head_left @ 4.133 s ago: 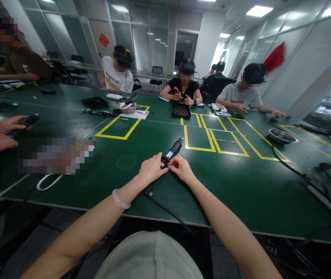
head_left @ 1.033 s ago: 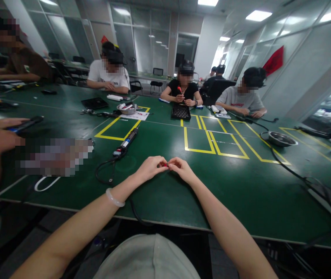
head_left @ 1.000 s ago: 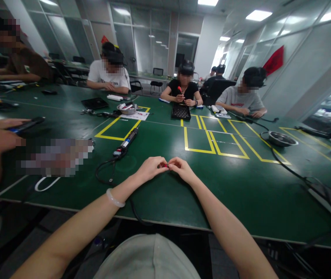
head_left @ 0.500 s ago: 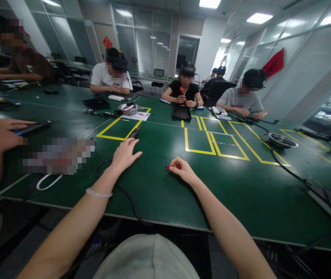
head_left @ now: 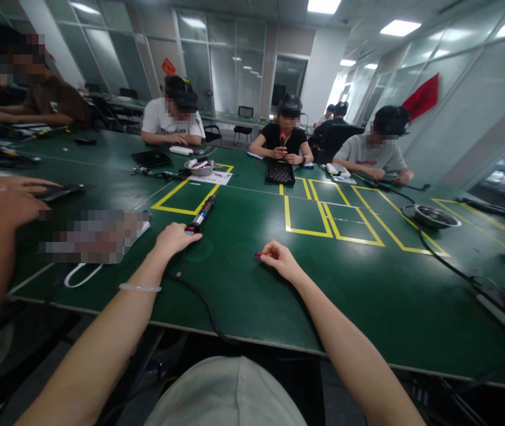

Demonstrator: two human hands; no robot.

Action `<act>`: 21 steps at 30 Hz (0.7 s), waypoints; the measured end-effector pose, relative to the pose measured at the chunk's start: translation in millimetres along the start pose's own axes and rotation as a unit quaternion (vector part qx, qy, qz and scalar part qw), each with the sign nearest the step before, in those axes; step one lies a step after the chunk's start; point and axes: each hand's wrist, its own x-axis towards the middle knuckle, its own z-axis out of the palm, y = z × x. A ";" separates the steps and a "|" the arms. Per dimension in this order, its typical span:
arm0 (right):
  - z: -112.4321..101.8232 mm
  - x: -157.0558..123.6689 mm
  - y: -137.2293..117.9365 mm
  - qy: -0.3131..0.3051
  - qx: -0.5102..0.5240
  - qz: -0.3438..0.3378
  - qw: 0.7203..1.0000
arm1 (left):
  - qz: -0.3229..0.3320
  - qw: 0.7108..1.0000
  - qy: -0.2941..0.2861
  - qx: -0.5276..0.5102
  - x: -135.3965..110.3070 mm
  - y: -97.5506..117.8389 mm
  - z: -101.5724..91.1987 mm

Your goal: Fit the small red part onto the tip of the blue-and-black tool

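My left hand (head_left: 174, 239) is curled at the rear end of a dark electric screwdriver (head_left: 202, 214), its thumb against the body. The tool's thin tip points away from me, and a small metal ring (head_left: 179, 274) shows below the hand beside a black cable (head_left: 203, 302). Over the green table (head_left: 234, 296), my right hand (head_left: 279, 260) pinches a small red and black piece (head_left: 259, 255) between thumb and forefinger. That piece is too small to name.
Yellow tape outlines (head_left: 309, 232) mark the table ahead. A metal bowl (head_left: 437, 216) stands right; another bowl (head_left: 199, 168) holding small items sits far left of centre. A blurred-out flat item (head_left: 96, 236) lies left, near a neighbour's hand (head_left: 21, 204). Several people sit across.
My left hand has slid back along the screwdriver toward its rear end, uncovering more of its body. My right hand stays nearly still with the small piece. The view has shifted slightly.
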 end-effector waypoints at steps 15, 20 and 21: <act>-0.3 -1.8 -0.5 0.037 -0.146 -0.070 0.986 | 0.138 0.989 0.022 -0.038 -62.2 121.2 24.2; -2.4 -2.0 0.2 0.037 -0.182 -0.088 0.979 | 0.192 0.980 0.011 -0.059 -79.7 147.2 29.6; -2.7 -1.9 1.0 0.037 -0.192 -0.090 0.977 | 0.198 0.978 0.012 -0.062 -81.6 149.6 30.6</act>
